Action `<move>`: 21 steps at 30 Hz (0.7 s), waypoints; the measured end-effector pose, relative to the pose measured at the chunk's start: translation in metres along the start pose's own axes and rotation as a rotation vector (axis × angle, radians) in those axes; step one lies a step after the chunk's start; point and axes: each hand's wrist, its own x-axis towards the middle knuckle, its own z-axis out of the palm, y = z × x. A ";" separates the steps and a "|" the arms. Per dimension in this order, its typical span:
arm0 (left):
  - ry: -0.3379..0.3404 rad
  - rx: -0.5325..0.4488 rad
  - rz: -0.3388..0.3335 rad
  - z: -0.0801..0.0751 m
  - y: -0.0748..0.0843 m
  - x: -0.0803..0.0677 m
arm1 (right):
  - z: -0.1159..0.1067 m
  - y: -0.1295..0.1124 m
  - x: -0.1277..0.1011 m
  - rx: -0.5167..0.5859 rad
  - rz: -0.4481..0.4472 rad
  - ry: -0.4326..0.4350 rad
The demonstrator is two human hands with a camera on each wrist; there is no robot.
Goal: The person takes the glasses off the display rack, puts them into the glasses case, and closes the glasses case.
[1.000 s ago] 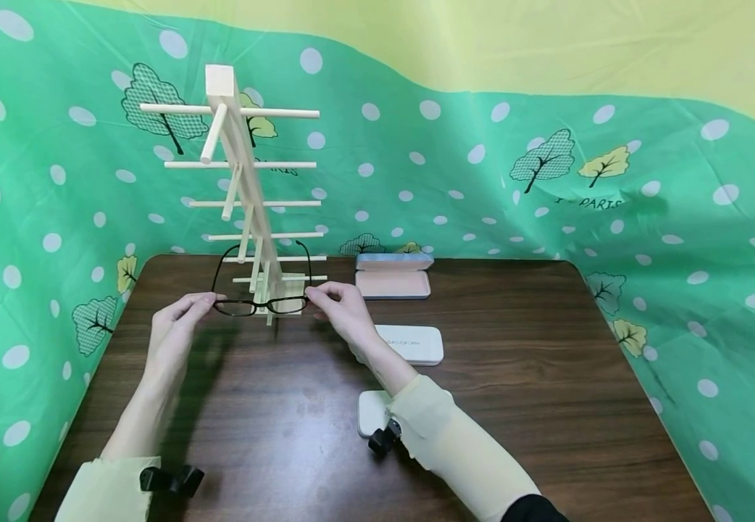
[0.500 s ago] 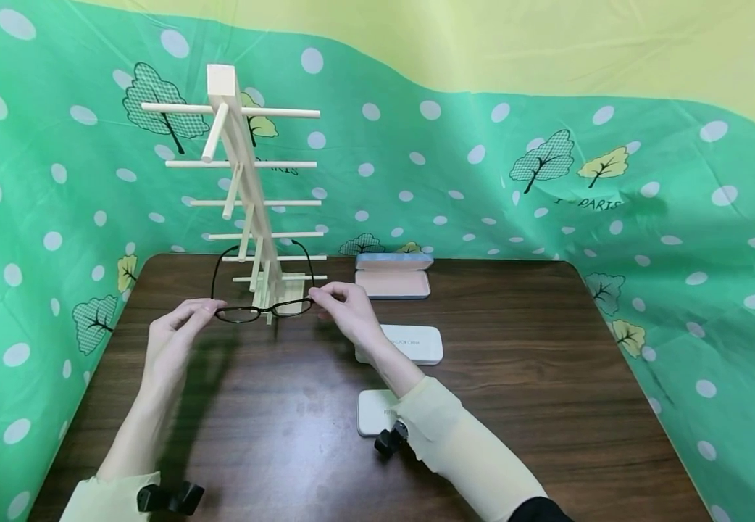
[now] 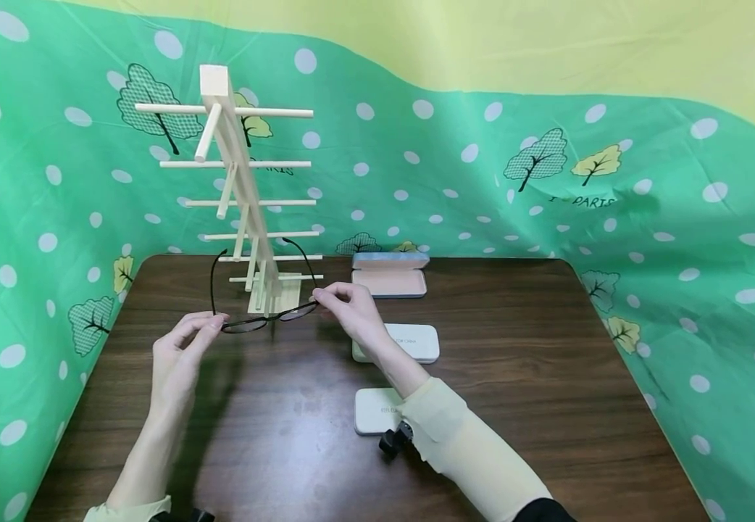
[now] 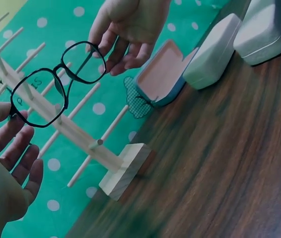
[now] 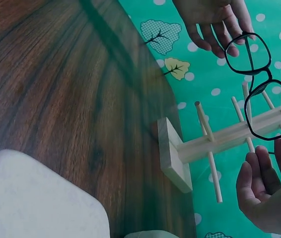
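black glasses held in air before wooden rack; left hand pinches one frame end, right hand pinches the other.

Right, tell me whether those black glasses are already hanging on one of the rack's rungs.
No. The black glasses are held in the air in front of the wooden rack, pinched at each end by the left hand and right hand.
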 end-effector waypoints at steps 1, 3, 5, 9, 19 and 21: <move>0.002 -0.002 0.007 0.001 0.000 -0.002 | -0.001 0.001 0.000 -0.001 -0.005 0.003; 0.007 -0.018 0.019 0.004 -0.001 -0.005 | -0.003 0.002 -0.001 0.001 -0.016 0.005; 0.012 -0.032 0.031 0.007 -0.002 -0.007 | -0.005 0.002 -0.001 0.007 -0.023 0.004; 0.013 -0.069 0.048 0.013 -0.004 -0.013 | -0.010 0.004 -0.002 0.005 -0.024 0.004; -0.027 -0.115 0.064 0.029 -0.011 -0.024 | -0.026 0.007 -0.005 -0.003 -0.006 0.018; -0.045 -0.120 0.074 0.031 -0.011 -0.025 | -0.029 0.007 -0.006 -0.001 0.002 0.024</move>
